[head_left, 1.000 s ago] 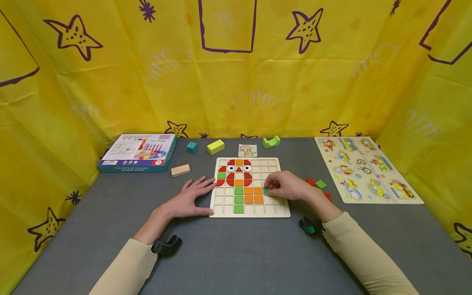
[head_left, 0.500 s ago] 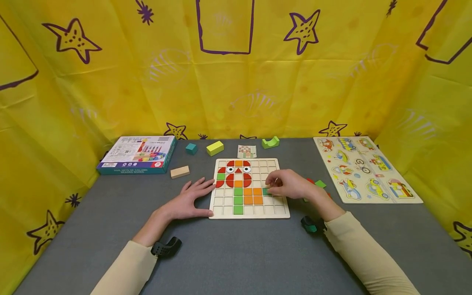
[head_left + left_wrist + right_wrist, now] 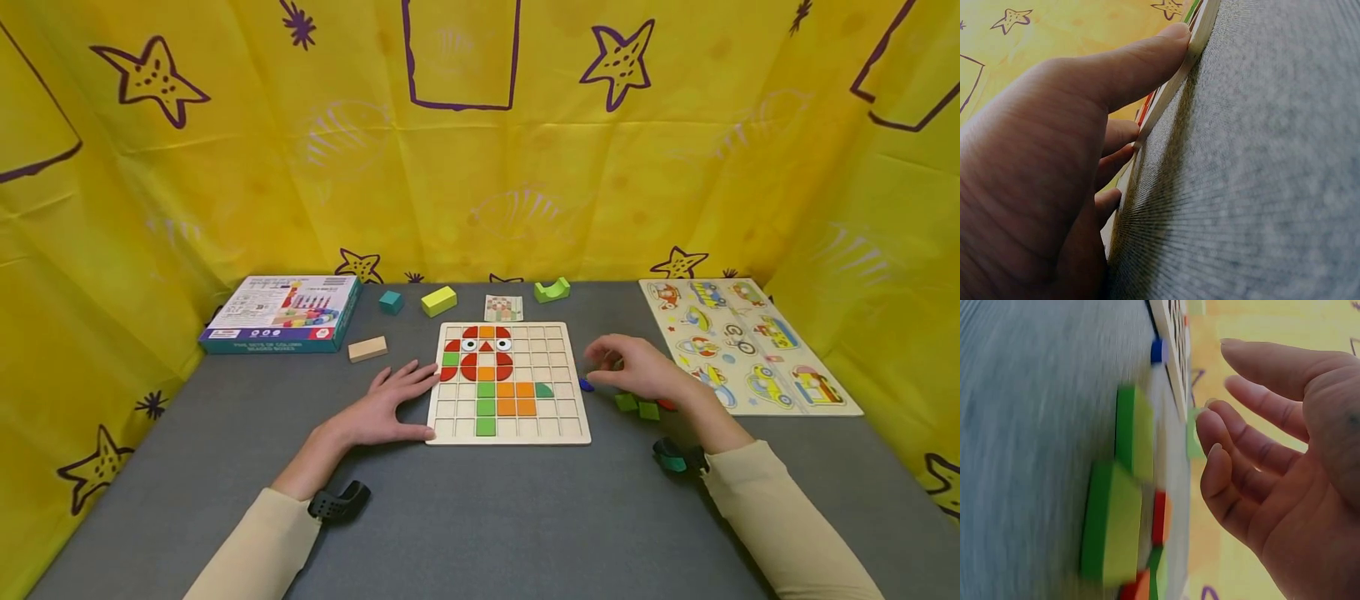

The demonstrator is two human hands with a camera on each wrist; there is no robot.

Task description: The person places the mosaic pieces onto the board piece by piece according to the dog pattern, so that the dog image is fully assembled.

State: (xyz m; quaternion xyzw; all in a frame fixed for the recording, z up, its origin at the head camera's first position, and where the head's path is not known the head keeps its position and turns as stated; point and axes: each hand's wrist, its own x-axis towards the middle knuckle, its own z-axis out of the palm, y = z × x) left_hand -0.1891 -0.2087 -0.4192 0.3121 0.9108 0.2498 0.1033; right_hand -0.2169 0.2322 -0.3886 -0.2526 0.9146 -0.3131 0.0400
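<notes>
My left hand (image 3: 384, 407) lies with spread fingers along the left edge of a gridded wooden board (image 3: 558, 425), thumb and fingertips at its rim. Red, white-eyed, orange and green tiles sit in the board's cells. A dark green quarter-round tile (image 3: 543, 390) lies beside the orange tiles (image 3: 516, 398). My right hand (image 3: 633, 367) is over the table right of the board, fingers loosely bent and holding nothing, as the right wrist view shows. Below it lie light green square tiles (image 3: 1113, 522), a red tile (image 3: 1159, 517) and a blue piece (image 3: 586, 385) near the board's edge.
Behind the board lie a small pattern card (image 3: 503, 308), a green arch block (image 3: 552, 289), a yellow block (image 3: 438, 301), a teal block (image 3: 391, 302) and a plain wooden block (image 3: 367, 348). A boxed set (image 3: 281, 312) is at left, a vehicle picture puzzle (image 3: 731, 358) at right.
My right hand has let go of the dark green quarter-round tile, which stays in a board cell, and moved right over the loose tiles. The left hand has kept its place.
</notes>
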